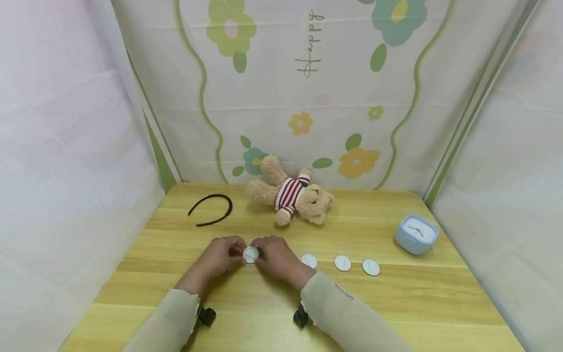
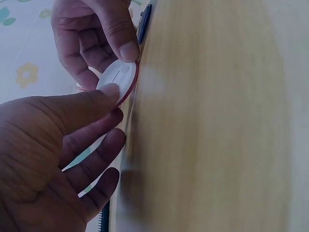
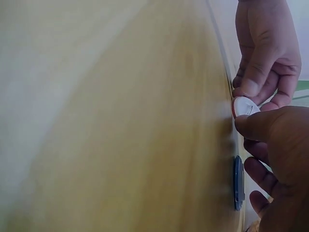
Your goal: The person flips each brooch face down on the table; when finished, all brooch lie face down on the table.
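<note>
Between both hands is a round pin badge (image 1: 251,254), its white back with a thin pin facing up and a red rim showing in the wrist views. My left hand (image 1: 222,256) pinches its left edge between thumb and fingers. At the opposite edge, my right hand (image 1: 278,257) grips it the same way. The left wrist view shows both thumbs on the white face of the badge (image 2: 112,77). To the right lie three more round badges, white side up: one (image 1: 309,261) partly behind the right forearm, another (image 1: 342,263) beside it, and the last (image 1: 371,267) farthest right.
A teddy bear (image 1: 292,195) in a striped shirt lies at the back of the wooden table (image 1: 255,318). A black headband (image 1: 229,208) is at the back left, a light blue clock (image 1: 415,234) at the right. Patterned curtains (image 1: 272,98) enclose the table.
</note>
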The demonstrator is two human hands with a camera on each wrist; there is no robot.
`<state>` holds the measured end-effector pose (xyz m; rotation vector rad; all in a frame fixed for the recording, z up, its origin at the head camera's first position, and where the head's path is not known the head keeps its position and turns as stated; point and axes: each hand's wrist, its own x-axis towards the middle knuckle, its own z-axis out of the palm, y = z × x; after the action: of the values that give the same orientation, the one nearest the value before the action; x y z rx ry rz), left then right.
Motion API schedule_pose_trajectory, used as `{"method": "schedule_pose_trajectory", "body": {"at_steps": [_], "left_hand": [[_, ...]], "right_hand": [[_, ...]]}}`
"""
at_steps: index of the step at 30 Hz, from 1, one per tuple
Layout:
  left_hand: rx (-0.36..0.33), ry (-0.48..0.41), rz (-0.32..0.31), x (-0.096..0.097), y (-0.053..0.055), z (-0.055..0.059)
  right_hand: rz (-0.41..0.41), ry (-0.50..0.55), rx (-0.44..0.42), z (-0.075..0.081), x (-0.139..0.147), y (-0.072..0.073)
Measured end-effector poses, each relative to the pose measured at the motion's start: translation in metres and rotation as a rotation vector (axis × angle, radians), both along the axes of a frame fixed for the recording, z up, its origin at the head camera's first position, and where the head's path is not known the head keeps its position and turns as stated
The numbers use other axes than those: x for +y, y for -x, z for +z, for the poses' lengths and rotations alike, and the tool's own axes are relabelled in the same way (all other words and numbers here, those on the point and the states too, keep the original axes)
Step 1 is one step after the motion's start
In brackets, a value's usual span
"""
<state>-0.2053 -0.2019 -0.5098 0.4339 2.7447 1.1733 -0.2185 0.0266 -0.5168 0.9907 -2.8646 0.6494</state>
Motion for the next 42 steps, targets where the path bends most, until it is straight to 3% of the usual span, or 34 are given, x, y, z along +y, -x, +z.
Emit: {"method": "schedule_pose_trajectory", "body": {"at_steps": [6,16,26,42], "left_hand": [[0.005,0.014,-0.047,0.0009,0.0006,0.0009],[0.018,0.076,-0.051,0.0015,0.0034,0.0005],[0.047,0.134,-0.106,0.0001,0.0021,0.0027],[0.04,0.151,-0.136,0.0019,0.0017,0.0049]], "right_hand": [[-0.005,0.022,-0.014,-0.0006,0.002,0.0001],[0.001,-0.028,-0.014,-0.0025,0.0007,0.0001],[0.027,-0.047,-0.049,-0.0005,0.0015,-0.0015],[0.044,-0.079,-0.031,-0.0054,0.0039,-0.0006]]}}
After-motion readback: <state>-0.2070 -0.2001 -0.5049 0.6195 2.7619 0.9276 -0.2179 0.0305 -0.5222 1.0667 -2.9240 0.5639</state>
